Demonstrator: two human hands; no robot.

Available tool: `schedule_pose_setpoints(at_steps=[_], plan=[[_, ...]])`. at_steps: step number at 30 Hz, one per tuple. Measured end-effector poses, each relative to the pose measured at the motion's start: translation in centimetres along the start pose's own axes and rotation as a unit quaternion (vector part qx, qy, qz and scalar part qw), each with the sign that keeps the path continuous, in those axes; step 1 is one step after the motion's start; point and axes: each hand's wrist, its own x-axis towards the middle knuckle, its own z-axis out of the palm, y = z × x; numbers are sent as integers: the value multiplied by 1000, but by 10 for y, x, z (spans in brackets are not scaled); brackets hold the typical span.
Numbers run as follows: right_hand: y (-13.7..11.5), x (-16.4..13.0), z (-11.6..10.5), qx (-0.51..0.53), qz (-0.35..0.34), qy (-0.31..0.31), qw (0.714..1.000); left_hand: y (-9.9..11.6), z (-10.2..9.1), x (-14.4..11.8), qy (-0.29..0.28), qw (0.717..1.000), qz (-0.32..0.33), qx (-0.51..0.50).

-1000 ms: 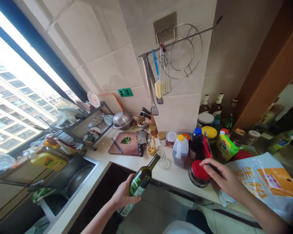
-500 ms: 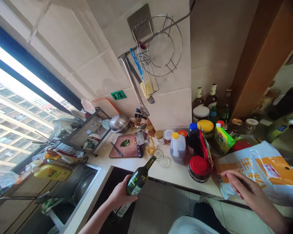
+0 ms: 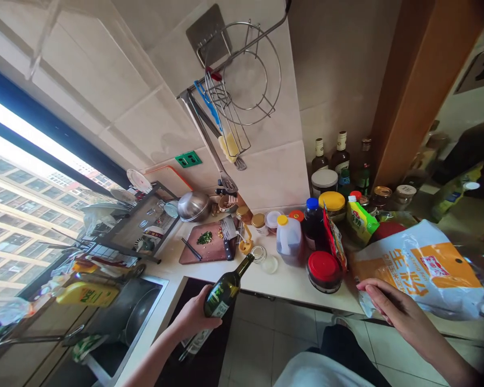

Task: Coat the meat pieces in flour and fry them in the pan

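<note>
Leaning at a slant, a green glass bottle point(image 3: 222, 293) is gripped around its body by the closed fingers of the left hand point(image 3: 196, 316), in front of the worktop point(image 3: 286, 280). Its neck is pointed up and away, toward two small clear glass dishes point(image 3: 270, 264); whether a cap is on cannot be told. Nothing is held by the right hand point(image 3: 395, 305): its fingers are loosely open, slightly bent, at the near side of a white-and-orange bag point(image 3: 415, 271), and contact cannot be made out. Near them is a red-lidded jar point(image 3: 324, 267), its lid on.

As far as can be judged, the cutting is done: chopped greens point(image 3: 205, 237) are gathered on the brown board point(image 3: 212, 255), where a cleaver point(image 3: 229, 228) and chopsticks point(image 3: 191, 249) are laid. The bottle is lifted but not set down, no liquid is seen leaving it, and the greens have not been taken off the board.
</note>
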Motion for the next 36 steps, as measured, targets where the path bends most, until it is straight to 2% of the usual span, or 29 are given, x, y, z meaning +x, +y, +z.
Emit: schedule_pose_setpoints(at_steps=[6, 17, 23, 30, 36], plan=[[5, -4, 0, 4, 2, -3, 1000, 3, -6, 0, -8, 1000, 0, -6], [-4, -5, 4, -31, -30, -3, 999, 12, -18, -2, -21, 1000, -8, 3], [-6, -7, 12, -26, -35, 6, 999, 7, -19, 1, -25, 1000, -1, 13], [-5, -11, 16, -11, -9, -23, 1000, -1, -20, 4, -27, 1000, 11, 10], [-4, -10, 23, 6, -21, -30, 999, 1, -24, 4, -31, 999, 4, 25]])
